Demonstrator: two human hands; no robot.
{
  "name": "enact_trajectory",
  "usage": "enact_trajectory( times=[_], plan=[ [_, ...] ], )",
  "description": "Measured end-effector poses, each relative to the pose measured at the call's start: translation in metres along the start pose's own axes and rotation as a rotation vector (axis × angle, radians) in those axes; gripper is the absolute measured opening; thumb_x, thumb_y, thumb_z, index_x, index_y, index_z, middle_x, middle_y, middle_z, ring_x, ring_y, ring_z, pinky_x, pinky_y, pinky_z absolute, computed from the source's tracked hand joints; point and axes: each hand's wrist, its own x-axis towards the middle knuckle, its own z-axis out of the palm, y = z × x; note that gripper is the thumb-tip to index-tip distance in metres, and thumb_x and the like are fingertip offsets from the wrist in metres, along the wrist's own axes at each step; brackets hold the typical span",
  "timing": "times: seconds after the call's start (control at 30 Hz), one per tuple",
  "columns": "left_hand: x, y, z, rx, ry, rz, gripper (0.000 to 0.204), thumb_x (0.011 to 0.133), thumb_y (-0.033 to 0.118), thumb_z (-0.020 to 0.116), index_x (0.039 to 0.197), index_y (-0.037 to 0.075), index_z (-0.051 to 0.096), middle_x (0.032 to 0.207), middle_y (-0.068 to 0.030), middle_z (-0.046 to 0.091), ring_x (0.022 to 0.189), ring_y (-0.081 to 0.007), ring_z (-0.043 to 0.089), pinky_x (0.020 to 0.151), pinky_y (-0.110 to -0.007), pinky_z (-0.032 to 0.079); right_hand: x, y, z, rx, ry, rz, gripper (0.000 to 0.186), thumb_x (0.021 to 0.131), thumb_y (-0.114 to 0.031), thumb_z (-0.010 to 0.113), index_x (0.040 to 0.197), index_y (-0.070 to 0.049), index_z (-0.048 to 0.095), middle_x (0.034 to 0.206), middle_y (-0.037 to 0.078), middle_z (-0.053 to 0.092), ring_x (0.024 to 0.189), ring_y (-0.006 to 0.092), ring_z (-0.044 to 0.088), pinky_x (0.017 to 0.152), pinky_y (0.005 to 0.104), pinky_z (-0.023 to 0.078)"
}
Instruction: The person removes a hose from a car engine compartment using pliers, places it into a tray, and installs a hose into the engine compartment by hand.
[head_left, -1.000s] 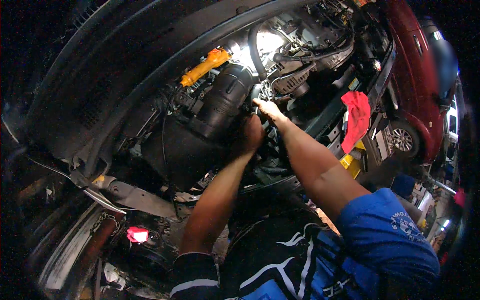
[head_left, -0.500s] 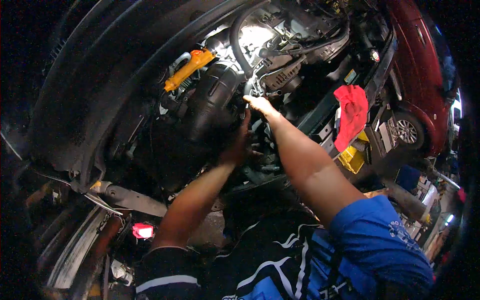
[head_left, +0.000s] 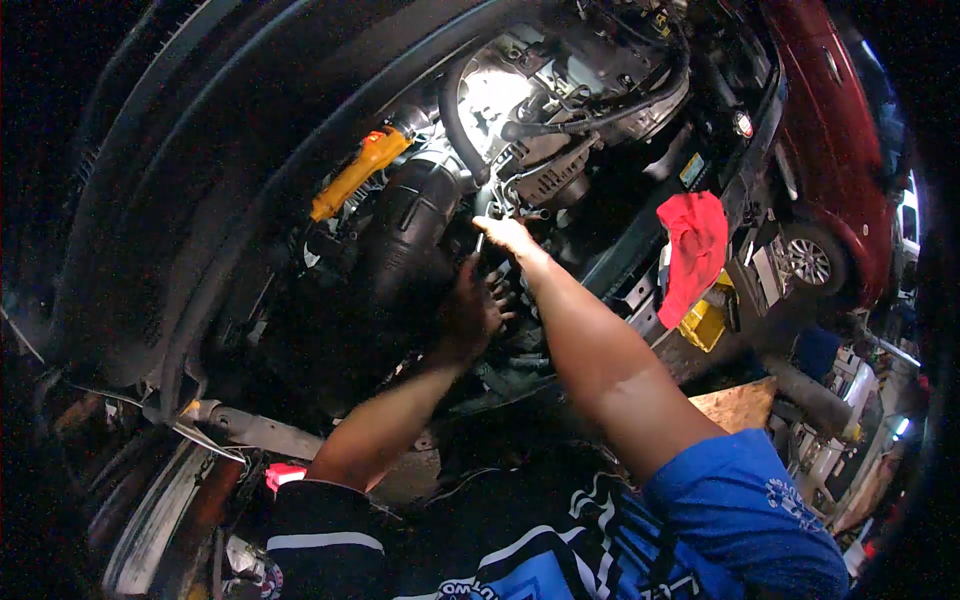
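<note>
Reaching deep, the left hand (head_left: 468,312) presses the black intake duct (head_left: 415,240), fingers curled. Right hand (head_left: 507,234) pinches a small tool, grip unclear; steadying that duct looks wise.

Both forearms rise from the lower edge and converge near the middle of the view. The left arm, in a dark sleeve with a white stripe at the cuff, runs up and to the right, bare from the cuff on; its left hand (head_left: 468,312) is seen from the back, fingers (head_left: 500,300) curled and spread toward the right. The right arm, in a short blue sleeve, stretches up and to the left, nearly straight, crossing just above the left hand. The right hand (head_left: 508,236) lies palm down, brightly lit, fingers drawn together and pointing up-left; whether they grip anything cannot be told
</note>
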Motion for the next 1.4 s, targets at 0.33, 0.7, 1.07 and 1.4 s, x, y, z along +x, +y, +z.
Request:
enact_trajectory(
  times=[0.33, 0.7, 1.07, 1.4],
  plan=[
    [0.012, 0.004, 0.006, 0.099, -0.019, -0.139, 0.093, 0.081, 0.079, 0.034, 0.136, 0.004, 0.041, 0.134, -0.0152, 0.047, 0.123, -0.0295, 0.043, 0.099, -0.056, 0.032, 0.019, 0.012, 0.018, 0.136, 0.093, 0.014, 0.045, 0.084, -0.044, 0.065, 0.097, -0.001, 0.068, 0.092, 0.005, 0.067, 0.084, 0.0158, 0.060, 0.075, 0.0321, 0.047],
    [0.044, -0.013, -0.038, 0.327, -0.218, 0.126, 0.069, 0.087, 0.059, 0.045, 0.126, 0.002, 0.051, 0.119, -0.0114, 0.056, 0.106, -0.0228, 0.052, 0.089, -0.046, 0.040, -0.011, -0.004, 0.009, 0.013, 0.180, 0.084, 0.064, 0.074, -0.057, 0.064, 0.095, 0.003, 0.071, 0.107, 0.021, 0.069, 0.101, 0.0306, 0.066, 0.087, 0.0373, 0.048],
    [0.060, -0.018, -0.048, 0.559, -0.398, 0.356, 0.045, 0.092, 0.039, 0.057, 0.115, 0.000, 0.061, 0.105, -0.0076, 0.065, 0.090, -0.0161, 0.061, 0.078, -0.037, 0.049, 0.038, 0.040, 0.024, -0.103, 0.125, -0.054, 0.058, 0.074, -0.050, 0.066, 0.103, 0.000, 0.071, 0.114, 0.021, 0.067, 0.105, 0.0306, 0.065, 0.090, 0.0382, 0.049],
    [0.060, -0.023, -0.021, 0.592, 0.150, 0.115, 0.016, 0.081, 0.010, 0.069, 0.094, 0.001, 0.069, 0.086, -0.0016, 0.066, 0.069, -0.0162, 0.062, 0.061, -0.032, 0.050, 0.058, 0.058, 0.021, -0.495, 0.114, -0.188, 0.033, 0.080, -0.035, 0.058, 0.098, -0.011, 0.071, 0.101, 0.015, 0.070, 0.094, 0.0287, 0.068, 0.081, 0.0390, 0.052]
  ],
)
